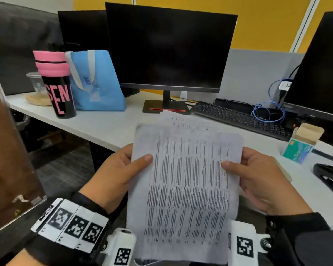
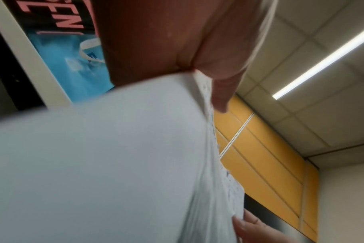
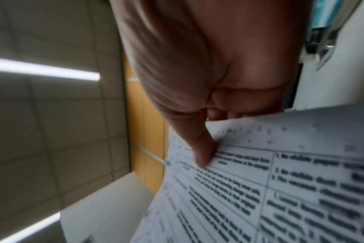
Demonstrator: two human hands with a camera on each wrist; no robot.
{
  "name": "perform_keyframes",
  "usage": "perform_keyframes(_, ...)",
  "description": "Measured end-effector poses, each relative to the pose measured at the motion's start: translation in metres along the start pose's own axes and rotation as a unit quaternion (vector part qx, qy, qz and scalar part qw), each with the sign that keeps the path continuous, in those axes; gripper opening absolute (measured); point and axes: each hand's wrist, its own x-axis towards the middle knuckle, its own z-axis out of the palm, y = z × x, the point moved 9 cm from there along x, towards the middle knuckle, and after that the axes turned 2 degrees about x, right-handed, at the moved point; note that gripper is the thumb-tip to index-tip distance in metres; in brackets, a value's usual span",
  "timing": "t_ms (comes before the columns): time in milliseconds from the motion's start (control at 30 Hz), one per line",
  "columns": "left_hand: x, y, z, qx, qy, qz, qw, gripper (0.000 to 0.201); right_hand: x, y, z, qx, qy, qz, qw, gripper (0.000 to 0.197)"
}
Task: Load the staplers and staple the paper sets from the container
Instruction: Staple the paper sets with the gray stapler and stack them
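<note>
Left hand (image 1: 121, 175) pinching left edge of paper set (image 1: 185, 189), thumb on top. Right hand (image 1: 258, 181) pinching right edge likewise. Sheets held upright above desk (image 1: 96, 123) edge, another sheet visible behind. Risk: loose pages slip, corners misalign before stapling. Count: one staple box (image 1: 302, 144), open; one black stapler (image 1: 331, 179), partly visible; three monitors.

The black tumbler (image 1: 61, 93) with pink lids shows large pink letters "SEN"; the print on the paper (image 1: 185, 181) is too blurred to read.
</note>
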Motion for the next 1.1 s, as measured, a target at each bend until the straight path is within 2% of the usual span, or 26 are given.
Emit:
perform_keyframes(100,0.000,0.008,0.002,0.019,0.033,0.012,0.999,0.036,-0.003,-0.008,0.010,-0.096,-0.018,-0.038,0.994,0.025)
perform_keyframes(167,-0.002,0.012,0.002,0.026,0.055,0.012,0.998,0.029,-0.003,-0.025,-0.001,-0.211,0.057,-0.090,0.972,0.016)
perform_keyframes(200,-0.002,0.014,0.001,0.031,0.068,0.015,0.997,0.027,-0.002,-0.035,-0.015,-0.291,0.123,-0.114,0.942,0.020)
perform_keyframes(233,-0.003,0.016,-0.001,0.040,0.080,0.019,0.996,0.025,-0.003,-0.045,-0.029,-0.376,0.191,-0.128,0.898,0.030)
perform_keyframes(300,-0.003,0.017,-0.006,0.060,0.096,0.023,0.993,0.022,0.000,-0.052,-0.058,-0.522,0.278,-0.100,0.801,0.052)
perform_keyframes(333,-0.003,0.017,-0.007,0.075,0.098,0.024,0.992,0.021,0.005,-0.047,-0.072,-0.573,0.290,-0.048,0.765,0.060)
perform_keyframes(367,-0.003,0.017,-0.006,0.092,0.096,0.023,0.991,0.019,0.011,-0.036,-0.087,-0.605,0.285,0.015,0.744,0.066)
perform_keyframes(400,-0.003,0.017,-0.005,0.112,0.091,0.023,0.989,0.018,0.014,-0.026,-0.095,-0.618,0.268,0.066,0.737,0.068)
perform_keyframes(467,-0.005,0.018,0.001,0.152,0.073,0.022,0.985,0.016,0.015,-0.013,-0.101,-0.599,0.242,0.108,0.756,0.049)
perform_keyframes(533,-0.006,0.020,0.008,0.193,0.049,0.025,0.980,0.017,0.012,-0.012,-0.107,-0.568,0.265,0.109,0.772,0.033)
perform_keyframes(600,-0.007,0.021,0.014,0.221,0.032,0.030,0.974,0.017,0.009,-0.013,-0.115,-0.559,0.295,0.111,0.767,0.031)
perform_keyframes(633,-0.007,0.022,0.017,0.230,0.027,0.029,0.972,0.016,0.008,-0.014,-0.116,-0.546,0.298,0.106,0.775,0.033)
perform_keyframes(667,-0.007,0.022,0.018,0.241,0.025,0.028,0.970,0.015,0.010,-0.015,-0.116,-0.518,0.298,0.094,0.796,0.037)
perform_keyframes(733,-0.008,0.021,0.021,0.268,0.021,0.021,0.963,0.013,0.009,-0.023,-0.106,-0.389,0.292,0.048,0.872,0.041)
perform_keyframes(800,-0.008,0.019,0.027,0.291,0.008,0.014,0.957,0.013,0.008,-0.035,-0.084,-0.177,0.254,-0.048,0.950,0.051)
perform_keyframes(833,-0.008,0.018,0.030,0.302,0.003,0.016,0.953,0.013,0.004,-0.043,-0.067,-0.072,0.218,-0.094,0.969,0.047)
perform_keyframes(900,-0.008,0.020,0.036,0.314,0.003,0.029,0.949,0.011,-0.002,-0.056,-0.029,0.063,0.130,-0.149,0.978,0.024)
perform_keyframes(967,-0.008,0.023,0.042,0.313,0.007,0.046,0.949,0.011,-0.012,-0.063,0.010,0.141,0.065,-0.156,0.976,0.014)
perform_keyframes(1033,-0.010,0.026,0.048,0.309,0.007,0.062,0.949,0.013,-0.018,-0.064,0.032,0.173,0.045,-0.167,0.970,0.011)
perform_keyframes(1100,-0.012,0.027,0.052,0.300,0.006,0.069,0.951,0.015,-0.022,-0.063,0.041,0.137,0.069,-0.177,0.972,0.013)
